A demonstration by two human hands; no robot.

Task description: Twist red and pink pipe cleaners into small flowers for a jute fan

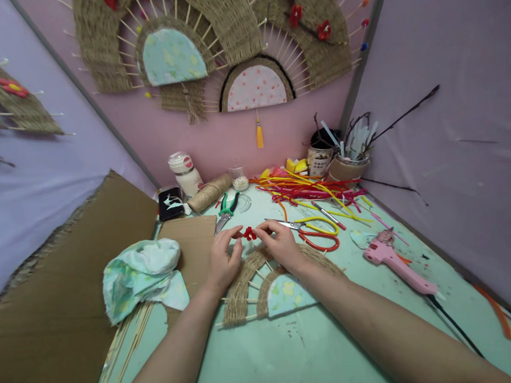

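A small red flower (250, 233) is pinched between the fingertips of both hands, above the top edge of a woven twine fan. My left hand (225, 258) grips its left side, and my right hand (279, 243) grips its right side. Under my hands and right forearm, the fan (236, 300) lies on the table, with thin sticks between its twine bands and a blue-green floral cloth half-circle (286, 293) at its lower middle. My right forearm hides part of the fan. Red and yellow handled scissors (320, 234) lie just beyond my right hand.
A pink glue gun (399, 267) with a black cord lies right. Green-handled pliers (228, 209), a twine roll (210, 194), a bottle (185, 173) and colourful fuzzy stems (306, 186) are behind. Crumpled cloth (142, 274) and cardboard (64, 293) are left. Finished fans (256, 88) hang on the wall.
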